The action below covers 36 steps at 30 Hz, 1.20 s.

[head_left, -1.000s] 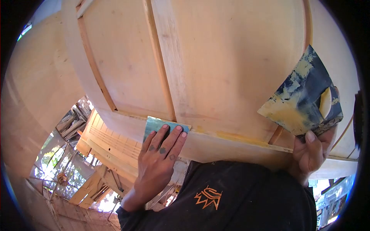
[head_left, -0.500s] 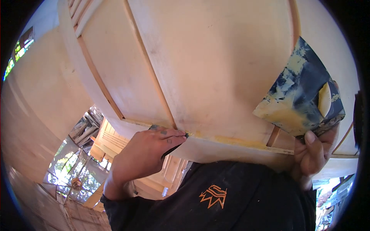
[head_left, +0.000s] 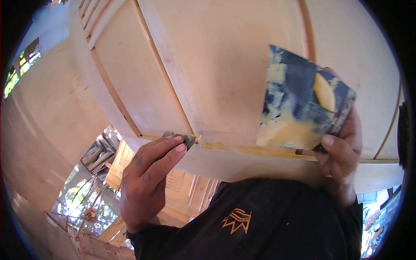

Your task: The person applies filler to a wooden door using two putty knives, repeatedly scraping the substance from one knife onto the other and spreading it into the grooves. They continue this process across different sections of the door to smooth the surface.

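Note:
A small dark scraper (head_left: 187, 139) is pinched in my left hand (head_left: 149, 173), its edge against the lower frame of a pale wooden panel (head_left: 216, 82), by the end of a vertical moulding. Yellowish filler (head_left: 251, 150) is smeared along that frame, to the right of the scraper. My right hand (head_left: 344, 151) grips a dark flat board (head_left: 299, 104) by its lower right corner, thumb in front and the other fingers mostly hidden behind. Dried filler covers much of the board, and a thick yellow lump (head_left: 324, 92) sits near its right side.
Slats (head_left: 93, 19) show at the panel's top left. Below and behind are other light wooden panels (head_left: 180, 186), stacked wood pieces (head_left: 102, 154) and a bamboo-like surface (head_left: 93, 247). My dark shirt (head_left: 277, 216) is close under the panel's lower edge.
The board in my right hand has moved left and is turned to a different angle. My left hand has shifted slightly left and rotated, showing more of the scraper.

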Motion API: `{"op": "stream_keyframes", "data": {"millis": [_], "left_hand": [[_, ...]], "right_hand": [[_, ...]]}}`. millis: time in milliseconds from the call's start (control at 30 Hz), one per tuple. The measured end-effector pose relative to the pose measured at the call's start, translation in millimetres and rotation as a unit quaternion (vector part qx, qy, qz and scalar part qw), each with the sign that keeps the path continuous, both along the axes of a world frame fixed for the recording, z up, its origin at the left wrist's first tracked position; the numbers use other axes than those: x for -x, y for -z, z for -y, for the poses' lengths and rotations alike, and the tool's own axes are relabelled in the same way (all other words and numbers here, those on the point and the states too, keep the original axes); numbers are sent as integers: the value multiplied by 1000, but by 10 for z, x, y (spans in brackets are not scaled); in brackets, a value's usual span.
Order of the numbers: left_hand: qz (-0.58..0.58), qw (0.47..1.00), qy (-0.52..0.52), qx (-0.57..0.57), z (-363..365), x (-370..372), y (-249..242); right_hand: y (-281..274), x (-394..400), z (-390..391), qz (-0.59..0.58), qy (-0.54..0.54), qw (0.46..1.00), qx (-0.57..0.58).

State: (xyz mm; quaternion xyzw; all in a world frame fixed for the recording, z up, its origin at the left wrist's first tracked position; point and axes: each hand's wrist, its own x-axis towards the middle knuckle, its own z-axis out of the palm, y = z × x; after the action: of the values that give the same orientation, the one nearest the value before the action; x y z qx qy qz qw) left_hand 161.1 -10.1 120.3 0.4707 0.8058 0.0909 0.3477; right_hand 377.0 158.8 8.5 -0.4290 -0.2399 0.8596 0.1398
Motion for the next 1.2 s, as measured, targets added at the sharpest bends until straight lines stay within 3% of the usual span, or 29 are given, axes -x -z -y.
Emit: {"op": "stream_keyframes", "data": {"millis": [100,233,367,500,567,600,633,767,1200], "left_hand": [[-45,983,19,-180,-70,-257,168],[-119,919,33,-373,-120,-649,537],[-101,916,72,-380,56,-683,903],[-195,953,152,-173,271,-404,597],[-223,948,162,-157,247,-300,353],[-238,945,195,-112,191,-241,197],[-253,938,227,-66,137,-190,75],[-182,907,370,84,123,-122,109],[-180,846,495,91,17,-168,280]], "right_hand": [[-62,134,83,-84,76,991,66],[-122,80,63,-177,53,970,159],[-172,-14,36,-197,38,967,160],[-155,-199,-39,-221,83,966,109],[-150,-103,-32,-190,147,970,24],[-136,-153,-109,-155,74,985,-8],[-84,-173,-92,-144,76,986,-18],[18,-109,-68,-105,93,989,-55],[126,-186,-104,-104,90,986,-91]]}}
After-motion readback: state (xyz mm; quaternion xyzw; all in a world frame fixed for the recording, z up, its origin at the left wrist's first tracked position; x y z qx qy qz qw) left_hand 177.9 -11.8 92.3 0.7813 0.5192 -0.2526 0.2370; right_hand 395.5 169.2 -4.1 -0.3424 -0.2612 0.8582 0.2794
